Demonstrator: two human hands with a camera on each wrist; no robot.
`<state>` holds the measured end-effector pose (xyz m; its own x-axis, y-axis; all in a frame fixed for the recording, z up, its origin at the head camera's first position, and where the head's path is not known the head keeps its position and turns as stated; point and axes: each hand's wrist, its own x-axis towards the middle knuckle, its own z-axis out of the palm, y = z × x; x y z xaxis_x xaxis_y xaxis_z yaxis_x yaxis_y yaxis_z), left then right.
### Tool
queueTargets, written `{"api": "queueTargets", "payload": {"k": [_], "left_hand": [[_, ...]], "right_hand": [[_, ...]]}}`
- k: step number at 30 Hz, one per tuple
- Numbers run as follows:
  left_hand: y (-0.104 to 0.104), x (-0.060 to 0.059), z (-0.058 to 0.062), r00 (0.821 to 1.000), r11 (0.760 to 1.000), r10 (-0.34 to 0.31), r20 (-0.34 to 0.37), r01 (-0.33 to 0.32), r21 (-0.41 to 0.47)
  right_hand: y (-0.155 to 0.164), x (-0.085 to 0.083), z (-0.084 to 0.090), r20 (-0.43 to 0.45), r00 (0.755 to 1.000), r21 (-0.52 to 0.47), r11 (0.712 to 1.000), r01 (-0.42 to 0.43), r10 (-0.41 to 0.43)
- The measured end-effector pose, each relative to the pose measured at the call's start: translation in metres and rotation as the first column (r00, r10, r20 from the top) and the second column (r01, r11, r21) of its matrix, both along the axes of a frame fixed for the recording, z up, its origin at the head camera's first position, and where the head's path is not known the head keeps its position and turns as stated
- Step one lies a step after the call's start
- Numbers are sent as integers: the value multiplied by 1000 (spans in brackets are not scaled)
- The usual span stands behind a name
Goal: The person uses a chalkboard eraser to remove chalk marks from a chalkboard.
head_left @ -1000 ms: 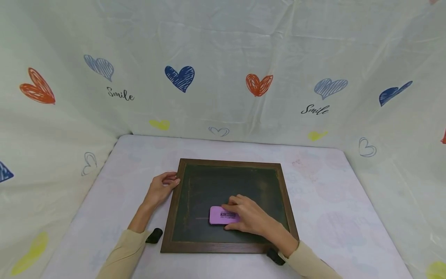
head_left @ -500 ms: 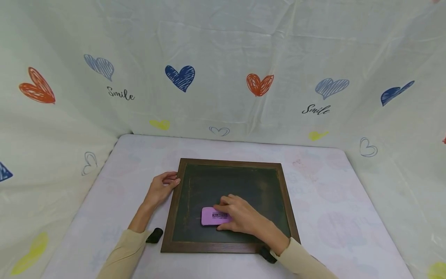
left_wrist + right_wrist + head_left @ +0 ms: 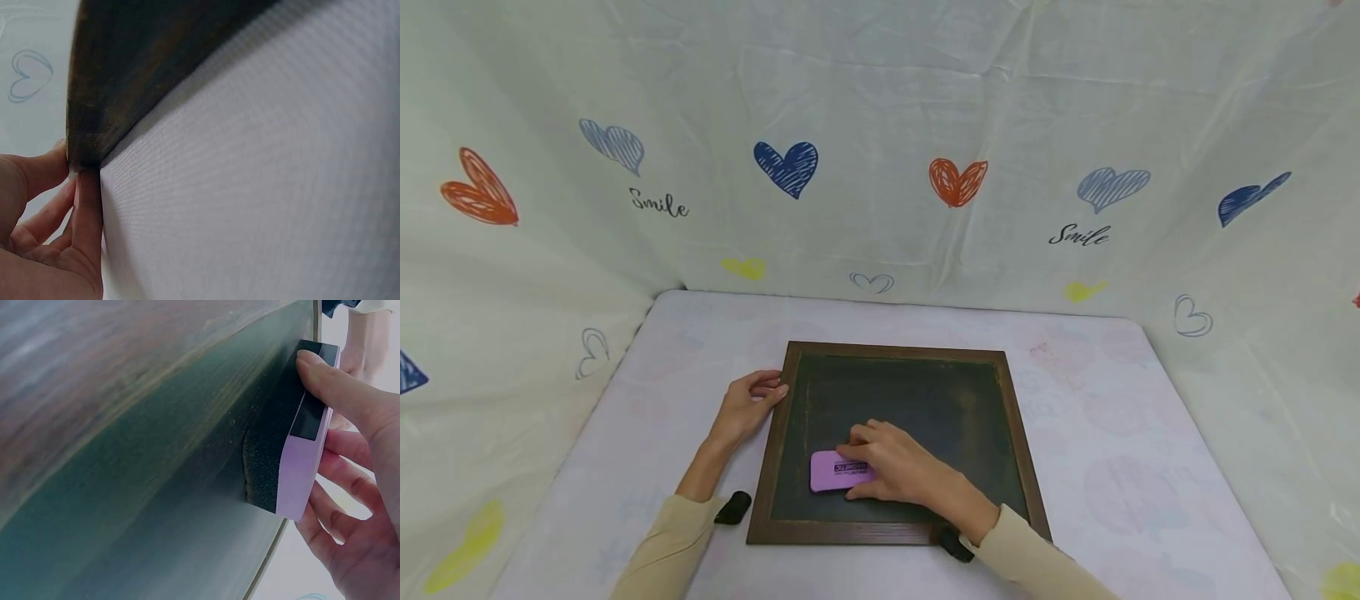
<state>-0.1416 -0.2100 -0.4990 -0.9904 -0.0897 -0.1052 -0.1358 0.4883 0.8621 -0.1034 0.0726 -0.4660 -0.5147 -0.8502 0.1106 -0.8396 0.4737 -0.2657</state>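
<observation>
A green-black chalkboard [image 3: 895,392] in a brown wooden frame lies flat on the table. My right hand [image 3: 898,467] grips a pink eraser [image 3: 831,472] over the lower left part of the board, thumb on one long side and fingers on the other. In the right wrist view the eraser's dark felt [image 3: 265,465] lies against the board surface. At the board's left side, my left hand [image 3: 747,408] holds the frame near its upper left corner. The left wrist view has the frame edge [image 3: 94,119] between thumb and fingers.
A pale cloth covers the table [image 3: 1112,417] around the board. Behind it hangs a white curtain [image 3: 865,100] printed with hearts and "Smile". A black wrist device [image 3: 733,507] sits by the left cuff, another [image 3: 955,543] by the right cuff.
My right hand has slid the eraser leftward across the board. A faint light mark left of the eraser earlier no longer shows. The left hand and board have stayed in place.
</observation>
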Motion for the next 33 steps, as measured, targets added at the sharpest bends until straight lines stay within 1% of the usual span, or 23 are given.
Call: {"api": "queueTargets", "payload": {"k": [4,8,24,33], "left_hand": [[1,0,0,1000,1000,0,1,0,-8],[1,0,1,1000,1000,1,-4,-1,5],[-1,1,0,1000,1000,-7,-5,7,2],[0,2,1,1000,1000,-4,-2,4,3]], "right_hand": [[-2,0,0,4,1000,9,1000,5,-5],[0,1,-1,9,1000,11,1000,15,-15],[21,4,-5,34,999,-44,998,37,-35],[36,6,-2,89,994,-41,997,71,-67]]}}
